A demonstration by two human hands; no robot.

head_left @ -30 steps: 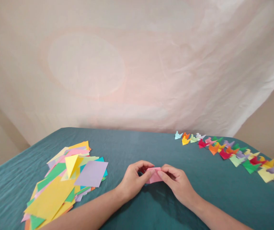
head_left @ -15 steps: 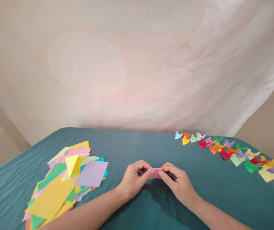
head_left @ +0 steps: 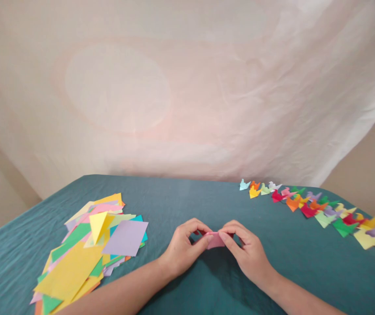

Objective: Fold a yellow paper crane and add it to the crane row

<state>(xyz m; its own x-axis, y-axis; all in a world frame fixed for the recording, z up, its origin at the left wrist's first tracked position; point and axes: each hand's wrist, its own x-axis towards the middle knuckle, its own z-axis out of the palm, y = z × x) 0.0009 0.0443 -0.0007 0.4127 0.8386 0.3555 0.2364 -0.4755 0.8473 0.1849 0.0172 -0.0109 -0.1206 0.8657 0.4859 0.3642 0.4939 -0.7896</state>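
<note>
A small piece of folded pink paper (head_left: 215, 241) is held up over the table, between my two hands. My left hand (head_left: 187, 245) pinches its left end between thumb and fingers. At the other end, my right hand (head_left: 244, 249) has its thumb pressed on the near face, with the fingers behind the top edge. The paper's far side and its lower folds are partly hidden by the fingers.
A spread-out pile of coloured paper sheets (head_left: 71, 271) lies on the left, with a lilac square (head_left: 126, 238) on top. Several folded paper birds (head_left: 345, 227) stand in rows along the right. A dark green cloth (head_left: 181, 197) covers the table; a pale sheet (head_left: 190, 96) hangs behind.
My fingertips have come slightly closer together along the pink paper's top edge. The paper has tilted and shifted a little to the right. The pile and the birds are unchanged.
</note>
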